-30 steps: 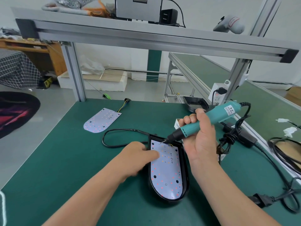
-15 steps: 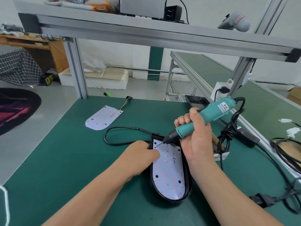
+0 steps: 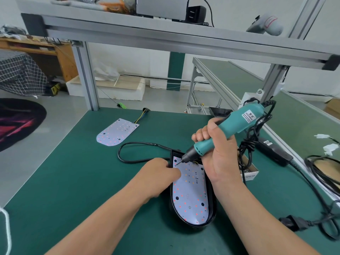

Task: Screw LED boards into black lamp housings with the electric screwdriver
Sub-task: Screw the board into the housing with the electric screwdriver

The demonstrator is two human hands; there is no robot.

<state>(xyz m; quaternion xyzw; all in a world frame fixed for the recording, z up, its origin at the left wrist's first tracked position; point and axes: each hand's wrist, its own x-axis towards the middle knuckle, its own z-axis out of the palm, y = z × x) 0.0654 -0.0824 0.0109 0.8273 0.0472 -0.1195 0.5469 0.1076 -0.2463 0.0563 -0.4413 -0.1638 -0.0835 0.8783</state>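
While the green bench (image 3: 73, 181) carried everything, we had the black lamp housing (image 3: 212, 207) lying open side up near its middle, with the LED board (image 3: 189, 197) seated inside its rim. We judged the housing a rigid, light shell that could skate on the mat, so it wanted holding by its wall. The board looked thin, stiff and easily marked, and was best pressed at a bare edge, away from the diodes. Our right hand (image 3: 219, 157) was wrapped round the teal electric screwdriver (image 3: 237, 124) at its narrow lower grip, with the tool tilted and its bit down at the board's far left corner. Our left hand (image 3: 160, 172) had its fingers curled over the housing's left rim, just beside the bit. The screw itself was too small to make out.
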